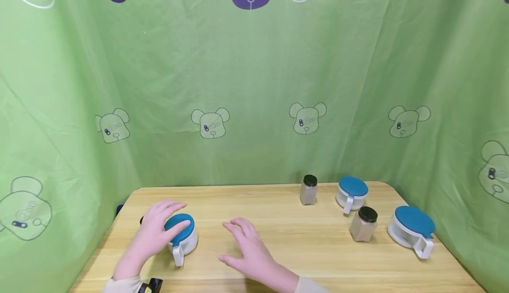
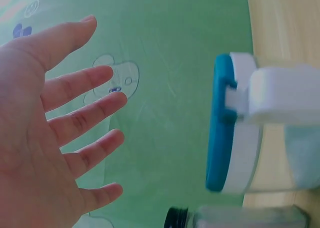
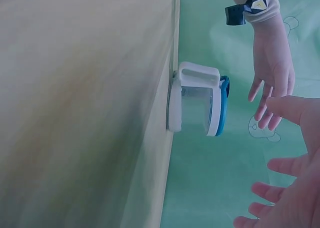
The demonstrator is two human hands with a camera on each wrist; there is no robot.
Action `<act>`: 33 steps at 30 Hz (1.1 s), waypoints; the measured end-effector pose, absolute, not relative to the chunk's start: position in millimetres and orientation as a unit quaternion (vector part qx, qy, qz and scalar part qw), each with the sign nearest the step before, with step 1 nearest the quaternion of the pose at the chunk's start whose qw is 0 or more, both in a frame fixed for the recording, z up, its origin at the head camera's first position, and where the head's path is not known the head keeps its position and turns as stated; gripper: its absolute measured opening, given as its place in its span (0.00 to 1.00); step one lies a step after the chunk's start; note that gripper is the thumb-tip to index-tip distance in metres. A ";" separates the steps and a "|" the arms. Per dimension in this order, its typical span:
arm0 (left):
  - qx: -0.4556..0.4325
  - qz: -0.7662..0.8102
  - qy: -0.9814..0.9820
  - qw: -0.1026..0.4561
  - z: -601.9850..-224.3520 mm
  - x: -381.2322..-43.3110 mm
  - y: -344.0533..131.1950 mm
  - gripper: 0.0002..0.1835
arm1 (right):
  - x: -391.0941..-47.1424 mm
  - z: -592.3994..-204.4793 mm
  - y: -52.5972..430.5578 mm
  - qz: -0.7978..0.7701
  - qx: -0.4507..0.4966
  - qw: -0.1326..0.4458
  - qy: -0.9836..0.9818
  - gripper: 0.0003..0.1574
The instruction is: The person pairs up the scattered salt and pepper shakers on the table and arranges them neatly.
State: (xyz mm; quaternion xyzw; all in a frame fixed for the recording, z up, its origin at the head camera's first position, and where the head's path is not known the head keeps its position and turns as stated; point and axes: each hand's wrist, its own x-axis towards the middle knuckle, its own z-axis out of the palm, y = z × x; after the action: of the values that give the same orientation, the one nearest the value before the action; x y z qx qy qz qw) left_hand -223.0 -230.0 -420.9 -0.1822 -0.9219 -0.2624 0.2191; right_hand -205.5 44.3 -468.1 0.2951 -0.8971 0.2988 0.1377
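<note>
My left hand (image 1: 153,231) is above and beside a lidded condiment jar (image 1: 188,242) on the left of the table. The jar has a blue lid, a clear body and a white handle facing the near edge. In the left wrist view the fingers are spread, with a gap between them and the blue lid (image 2: 219,138). My right hand (image 1: 254,253) hovers to the right of that jar, fingers extended and nothing in its grasp. A small black-capped jar (image 2: 250,218) stands beside the blue-lidded one; the left hand mostly hides it in the head view.
On the right side of the wooden table (image 1: 262,211) are two more blue-lidded jars, one at the back (image 1: 351,193) and a nearer one (image 1: 411,229). Two black-capped jars, a farther one (image 1: 309,190) and a closer one (image 1: 363,224), stand near them. Green curtain (image 1: 254,72) surrounds the table.
</note>
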 end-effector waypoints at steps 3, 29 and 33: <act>-0.189 -0.267 -0.920 0.215 -421.0 -222.4 -224.8 0.24 | -205.4 -469.2 52.2 0.288 0.309 0.145 -0.895 0.46; -0.236 -0.229 -0.924 0.194 -438.0 -219.9 -177.9 0.21 | -211.5 -466.0 114.3 0.173 0.373 0.163 -0.897 0.34; -0.242 -0.208 -0.926 0.202 -442.4 -219.6 -169.6 0.20 | -214.1 -463.2 120.0 0.168 0.377 0.143 -0.900 0.33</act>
State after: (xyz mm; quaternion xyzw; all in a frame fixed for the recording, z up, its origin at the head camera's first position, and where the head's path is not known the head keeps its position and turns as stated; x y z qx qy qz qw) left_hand -219.6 -169.6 -442.4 -0.2419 -0.9258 -0.2083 0.2022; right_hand -214.1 120.0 -463.2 0.3765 -0.8997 0.1685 0.1429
